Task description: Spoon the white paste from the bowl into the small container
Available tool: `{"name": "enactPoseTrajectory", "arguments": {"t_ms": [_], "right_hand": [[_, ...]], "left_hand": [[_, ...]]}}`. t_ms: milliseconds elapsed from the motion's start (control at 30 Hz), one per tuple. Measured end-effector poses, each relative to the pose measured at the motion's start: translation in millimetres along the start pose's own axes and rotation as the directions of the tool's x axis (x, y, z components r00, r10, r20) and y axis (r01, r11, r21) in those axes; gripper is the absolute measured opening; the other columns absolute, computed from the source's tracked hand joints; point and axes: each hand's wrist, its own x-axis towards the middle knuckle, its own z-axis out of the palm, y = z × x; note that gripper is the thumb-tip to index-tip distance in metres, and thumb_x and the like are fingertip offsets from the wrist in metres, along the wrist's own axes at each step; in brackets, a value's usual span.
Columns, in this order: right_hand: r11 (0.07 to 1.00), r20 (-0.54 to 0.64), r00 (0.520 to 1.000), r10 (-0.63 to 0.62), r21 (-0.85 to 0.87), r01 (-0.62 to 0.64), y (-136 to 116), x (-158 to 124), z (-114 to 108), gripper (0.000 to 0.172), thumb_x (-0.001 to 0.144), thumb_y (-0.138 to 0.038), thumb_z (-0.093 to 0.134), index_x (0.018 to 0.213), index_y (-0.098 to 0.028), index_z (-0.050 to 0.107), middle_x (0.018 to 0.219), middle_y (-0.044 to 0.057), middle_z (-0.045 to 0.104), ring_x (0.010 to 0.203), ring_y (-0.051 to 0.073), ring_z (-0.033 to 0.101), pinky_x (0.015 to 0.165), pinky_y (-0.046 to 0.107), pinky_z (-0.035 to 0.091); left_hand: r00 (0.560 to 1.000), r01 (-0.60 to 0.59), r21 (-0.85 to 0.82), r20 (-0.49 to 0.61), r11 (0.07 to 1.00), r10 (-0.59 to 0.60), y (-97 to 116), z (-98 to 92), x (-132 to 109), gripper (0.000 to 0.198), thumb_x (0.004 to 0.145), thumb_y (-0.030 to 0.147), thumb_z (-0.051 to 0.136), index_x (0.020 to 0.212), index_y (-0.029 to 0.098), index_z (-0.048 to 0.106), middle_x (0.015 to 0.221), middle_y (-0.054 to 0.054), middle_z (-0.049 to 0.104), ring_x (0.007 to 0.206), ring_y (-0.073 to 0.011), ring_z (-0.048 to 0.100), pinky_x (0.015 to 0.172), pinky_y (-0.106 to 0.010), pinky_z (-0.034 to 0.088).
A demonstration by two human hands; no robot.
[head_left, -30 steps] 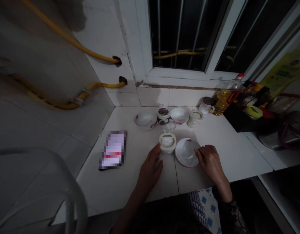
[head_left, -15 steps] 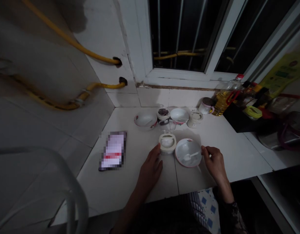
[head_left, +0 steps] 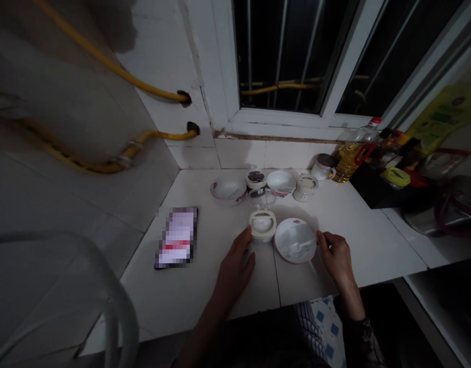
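Note:
My left hand (head_left: 235, 268) rests on the counter with its fingertips against the left side of a white-rimmed seasoning jar (head_left: 262, 236). Its thumb stands apart, so the hand is open. White contents show in the jar, and its clear lid (head_left: 261, 197) is tipped back. Just right of the jar sits a shallow white bowl (head_left: 287, 235) with a small floral mark. Inside the bowl lies the head of a small white spoon (head_left: 296, 248). My right hand (head_left: 337, 255) is closed at the bowl's right rim, pinching the end of the spoon's handle.
Behind are two more bowls (head_left: 222, 191) (head_left: 281, 180) and two lidded jars (head_left: 256, 179) (head_left: 306, 189). A phone (head_left: 178, 237) lies at left. A mug (head_left: 323, 167), an oil bottle (head_left: 348, 158) and several condiments on a black stand (head_left: 368, 186) line the right back.
The spoon has shifted very slightly within the bowl, with my right hand at its handle. My left hand and the jar look the same.

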Motion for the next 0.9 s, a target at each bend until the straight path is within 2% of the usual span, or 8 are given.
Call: {"name": "enactPoseTrajectory", "arguments": {"t_ms": [167,233,300,400,467,567,700,900], "right_hand": [[0.987,0.086,0.992,0.093,0.123,-0.103,4.1,-0.9,2.0,0.054,0.094,-0.057,0.038,0.058,-0.02,0.056,0.053,0.003,0.06,0.05,0.014,0.052,0.051,0.026,0.036],[0.987,0.08,0.992,0.094,0.12,-0.104,5.5,-0.5,2.8,0.054,0.094,-0.056,0.038,0.059,-0.02,0.057,0.055,0.003,0.063,0.051,0.015,0.053,0.052,0.026,0.037],[0.998,0.039,0.999,0.033,0.06,-0.035,4.8,0.2,4.0,0.053,0.096,-0.052,0.039,0.059,-0.02,0.058,0.055,0.003,0.063,0.052,0.015,0.054,0.056,0.028,0.038],[0.986,-0.009,0.99,-0.141,-0.089,0.14,-1.1,1.2,7.2,0.049,0.1,-0.043,0.037,0.062,-0.021,0.058,0.056,0.002,0.062,0.055,0.016,0.056,0.075,0.033,0.042],[0.959,0.015,0.971,-0.24,-0.153,0.24,-6.9,1.4,10.3,0.046,0.102,-0.037,0.036,0.065,-0.021,0.058,0.058,0.001,0.063,0.058,0.016,0.058,0.088,0.037,0.039],[0.944,0.073,0.953,-0.295,-0.133,0.303,-12.9,1.5,14.7,0.046,0.103,-0.035,0.035,0.065,-0.021,0.056,0.058,-0.001,0.062,0.058,0.014,0.058,0.092,0.037,0.037],[0.972,0.042,0.972,-0.23,-0.031,0.231,-12.3,2.6,15.1,0.05,0.103,-0.041,0.034,0.062,-0.022,0.056,0.056,-0.001,0.063,0.056,0.015,0.057,0.083,0.034,0.041],[0.996,-0.019,1.0,-0.024,0.085,0.026,-6.8,5.2,5.2,0.053,0.096,-0.053,0.041,0.057,-0.022,0.057,0.055,0.003,0.064,0.056,0.017,0.057,0.068,0.031,0.042]], "left_hand": [[1.0,0.006,0.003,0.0,1.0,-0.006,1.3,-0.4,0.5,0.068,0.089,0.015,0.049,0.151,0.032,0.029,0.145,-0.009,0.05,0.115,-0.0209,0.064,0.095,-0.039,0.057],[1.0,0.017,0.007,0.004,1.0,-0.017,2.1,-0.7,0.6,0.068,0.088,0.015,0.049,0.152,0.032,0.029,0.144,-0.009,0.051,0.114,-0.0206,0.065,0.095,-0.039,0.057],[1.0,0.022,0.005,0.007,1.0,-0.022,2.4,-0.8,0.5,0.069,0.088,0.015,0.049,0.152,0.032,0.029,0.143,-0.009,0.051,0.113,-0.0201,0.065,0.095,-0.039,0.057],[1.0,0.016,-0.002,0.007,1.0,-0.016,1.7,-0.4,0.1,0.068,0.089,0.016,0.049,0.152,0.032,0.029,0.143,-0.009,0.051,0.111,-0.02,0.066,0.095,-0.039,0.057],[1.0,0.014,-0.009,0.001,1.0,-0.014,0.9,0.1,-0.3,0.068,0.089,0.015,0.049,0.152,0.032,0.028,0.144,-0.009,0.05,0.111,-0.02,0.066,0.094,-0.039,0.057],[1.0,0.016,-0.012,0.001,1.0,-0.016,0.0,1.1,-0.5,0.07,0.088,0.015,0.049,0.152,0.032,0.028,0.143,-0.009,0.05,0.109,-0.0195,0.066,0.093,-0.039,0.058],[1.0,0.016,-0.003,-0.008,1.0,-0.016,-0.4,1.4,-0.4,0.069,0.088,0.014,0.049,0.151,0.032,0.029,0.142,-0.008,0.052,0.11,-0.0194,0.066,0.094,-0.037,0.057],[1.0,-0.019,0.006,-0.003,1.0,0.019,0.9,-1.1,0.6,0.069,0.089,0.016,0.048,0.152,0.034,0.027,0.146,-0.009,0.049,0.111,-0.0199,0.066,0.093,-0.037,0.058]]}}
